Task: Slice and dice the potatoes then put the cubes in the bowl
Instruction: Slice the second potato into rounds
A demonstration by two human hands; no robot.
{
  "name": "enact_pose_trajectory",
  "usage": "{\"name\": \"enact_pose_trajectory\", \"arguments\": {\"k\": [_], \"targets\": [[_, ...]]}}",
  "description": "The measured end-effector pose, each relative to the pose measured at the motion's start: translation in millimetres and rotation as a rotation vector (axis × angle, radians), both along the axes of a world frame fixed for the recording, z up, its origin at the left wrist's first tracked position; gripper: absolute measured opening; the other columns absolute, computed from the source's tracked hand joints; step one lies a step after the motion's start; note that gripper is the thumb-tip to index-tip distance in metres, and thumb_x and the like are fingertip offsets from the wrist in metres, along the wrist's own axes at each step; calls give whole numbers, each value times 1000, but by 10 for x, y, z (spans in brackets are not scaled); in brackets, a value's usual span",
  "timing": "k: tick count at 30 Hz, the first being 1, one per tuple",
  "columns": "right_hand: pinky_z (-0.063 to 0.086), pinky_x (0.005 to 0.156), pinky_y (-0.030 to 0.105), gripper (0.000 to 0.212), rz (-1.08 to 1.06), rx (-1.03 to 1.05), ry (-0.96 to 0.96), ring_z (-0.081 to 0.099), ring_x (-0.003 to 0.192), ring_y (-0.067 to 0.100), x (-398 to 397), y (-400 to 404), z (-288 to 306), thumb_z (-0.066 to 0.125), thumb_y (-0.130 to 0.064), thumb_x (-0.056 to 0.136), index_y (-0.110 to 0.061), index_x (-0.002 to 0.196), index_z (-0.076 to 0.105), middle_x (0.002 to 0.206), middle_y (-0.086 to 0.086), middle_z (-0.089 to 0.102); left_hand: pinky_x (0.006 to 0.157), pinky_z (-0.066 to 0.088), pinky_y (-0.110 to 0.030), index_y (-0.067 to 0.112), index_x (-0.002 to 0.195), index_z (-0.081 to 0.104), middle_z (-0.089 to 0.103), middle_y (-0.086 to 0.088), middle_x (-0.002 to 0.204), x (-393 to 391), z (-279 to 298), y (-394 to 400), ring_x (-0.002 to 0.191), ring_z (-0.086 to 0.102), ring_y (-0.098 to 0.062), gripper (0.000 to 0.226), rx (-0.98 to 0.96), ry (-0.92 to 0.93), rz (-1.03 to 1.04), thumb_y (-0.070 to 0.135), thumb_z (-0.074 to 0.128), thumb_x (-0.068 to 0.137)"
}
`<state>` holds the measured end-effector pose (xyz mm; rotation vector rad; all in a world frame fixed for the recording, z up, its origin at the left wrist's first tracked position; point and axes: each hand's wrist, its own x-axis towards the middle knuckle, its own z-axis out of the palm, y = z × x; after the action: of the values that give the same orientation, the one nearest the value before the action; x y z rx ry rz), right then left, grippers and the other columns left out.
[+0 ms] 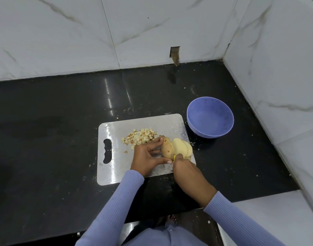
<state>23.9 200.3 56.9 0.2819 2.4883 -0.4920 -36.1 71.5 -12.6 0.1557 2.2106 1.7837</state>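
A brown-skinned potato (166, 148) lies on the steel cutting board (109, 167). My left hand (148, 158) holds it from the left with curled fingers and thumb. Several pale slices (183, 148) lean off its right end. My right hand (187, 172) grips a knife with a yellow handle (174, 157); the blade is hidden between potato and slices. A heap of small potato cubes (140, 136) sits at the board's far middle. The blue bowl (210, 117) stands to the right of the board with nothing visible inside.
The black counter (54, 139) is bounded by marble walls at the back and right. Its front edge runs just below my forearms. Small potato scraps (194, 143) lie scattered around the board's right corner and near the bowl.
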Motion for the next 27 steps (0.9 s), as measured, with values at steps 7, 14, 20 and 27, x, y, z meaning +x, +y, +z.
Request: {"name": "enact_pose_trajectory", "arguments": {"k": [7,14,20,27], "targets": [[37,72,33,25,-44,-36,-46,55,97,28,115,24,-37,33,-12,99,-6,123,35,108,14,55,87,51,-21,5,120,61,57,-5,131,-35,5,-21,111,54,8,80,3,-13,-34,7,91,46],[38,74,34,23,-47,-102,-33,53,92,32,-42,75,-87,33,-7,99,2,116,45,108,20,55,84,50,-16,3,120,61,57,-2,129,-44,8,-3,106,55,12,78,2,-12,-30,4,91,48],[33,67,32,7,23,-100,-18,44,82,22,215,157,-208,30,-15,102,-10,99,35,75,0,35,84,50,-16,5,119,62,57,7,123,-51,30,11,111,54,10,77,-2,0,-51,6,92,48],[34,67,33,10,4,-94,4,51,85,26,346,190,-266,30,-16,102,-12,93,33,84,6,46,82,50,-16,4,119,62,58,6,122,-16,39,-10,115,54,5,77,-2,22,-32,6,92,48]]}}
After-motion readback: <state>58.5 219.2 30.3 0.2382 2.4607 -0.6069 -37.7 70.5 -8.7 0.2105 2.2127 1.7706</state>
